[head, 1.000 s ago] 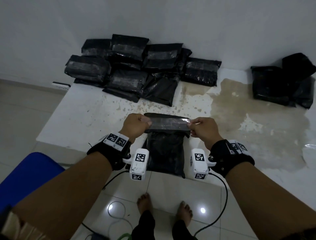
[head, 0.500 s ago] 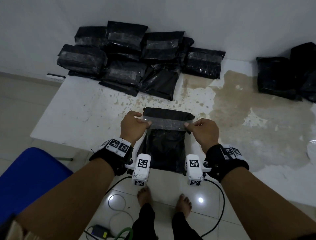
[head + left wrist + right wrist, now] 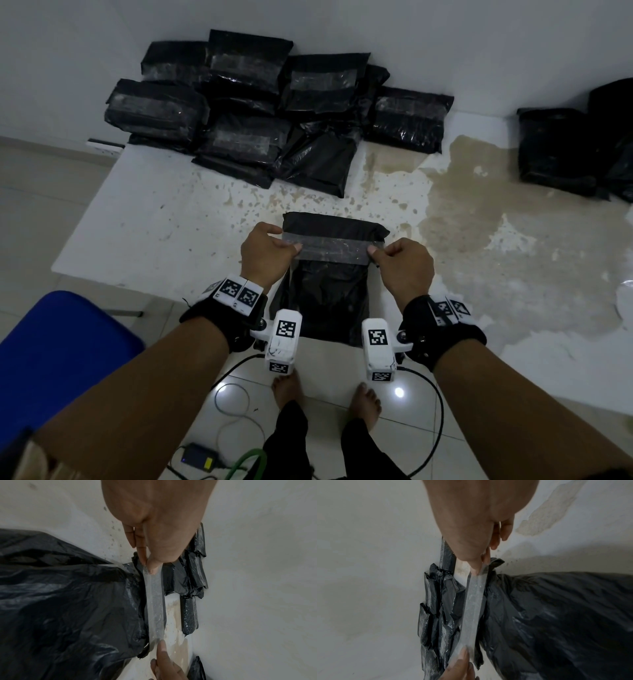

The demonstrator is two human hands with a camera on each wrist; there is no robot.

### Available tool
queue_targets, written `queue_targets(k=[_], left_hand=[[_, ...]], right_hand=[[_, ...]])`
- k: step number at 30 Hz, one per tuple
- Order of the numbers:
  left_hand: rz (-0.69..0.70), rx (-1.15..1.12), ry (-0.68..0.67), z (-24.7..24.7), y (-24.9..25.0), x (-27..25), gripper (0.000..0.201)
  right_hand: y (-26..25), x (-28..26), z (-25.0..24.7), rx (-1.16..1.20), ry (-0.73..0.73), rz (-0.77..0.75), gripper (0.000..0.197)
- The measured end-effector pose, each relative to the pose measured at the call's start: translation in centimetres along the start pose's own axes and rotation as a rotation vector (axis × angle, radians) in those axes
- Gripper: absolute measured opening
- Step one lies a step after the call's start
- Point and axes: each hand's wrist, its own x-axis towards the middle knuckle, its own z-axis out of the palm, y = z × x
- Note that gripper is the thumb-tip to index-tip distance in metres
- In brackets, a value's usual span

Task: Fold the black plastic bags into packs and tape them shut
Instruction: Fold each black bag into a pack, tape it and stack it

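Against the far wall, a pile of taped packs (image 3: 274, 113) is done; untaped bags (image 3: 575, 144) wait at the right. On the surface (image 3: 154, 222) before me lies the current pack (image 3: 329, 281). My left hand (image 3: 265, 255) and right hand (image 3: 404, 267) pinch the tape strip (image 3: 334, 248) by its ends, lower now, nearer the fold than a second ago.

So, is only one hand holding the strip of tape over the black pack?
No, the left hand pinches one end of the tape strip and the right hand pinches the other, over the black pack.
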Motion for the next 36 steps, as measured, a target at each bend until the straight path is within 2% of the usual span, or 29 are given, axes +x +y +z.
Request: queue_targets(k=[15,20,29,31,33,36], left_hand=[[-0.046,0.068,0.036,0.8,-1.8,-0.4,0.035],[-0.084,0.094,0.041,0.7,-2.6,0.3,0.029],[-0.08,0.126,0.063,0.6,-2.9,0.3,0.03],[-0.035,0.147,0.113,0.2,-2.9,0.1,0.029],[0.076,0.169,0.159,-0.1,-2.5,0.0,0.023],[0.268,0.178,0.15,-0.2,-1.0,-0.7,0.01]], right_hand=[[0.7,-0.5,0.7,-0.058,-0.049,0.041,0.029],[0.8,-0.7,0.5,-0.053,-0.045,0.078,0.032],[1.4,-1.1,0.3,-0.142,-0.069,0.113,0.041],[1.8,-1.4,-0.2,-0.159,-0.003,0.125,0.041],[1.7,-1.7,-0.9,-0.121,0.087,0.097,0.033],[0.8,-1.8,-1.5,-0.044,0.157,-0.042,0.02]])
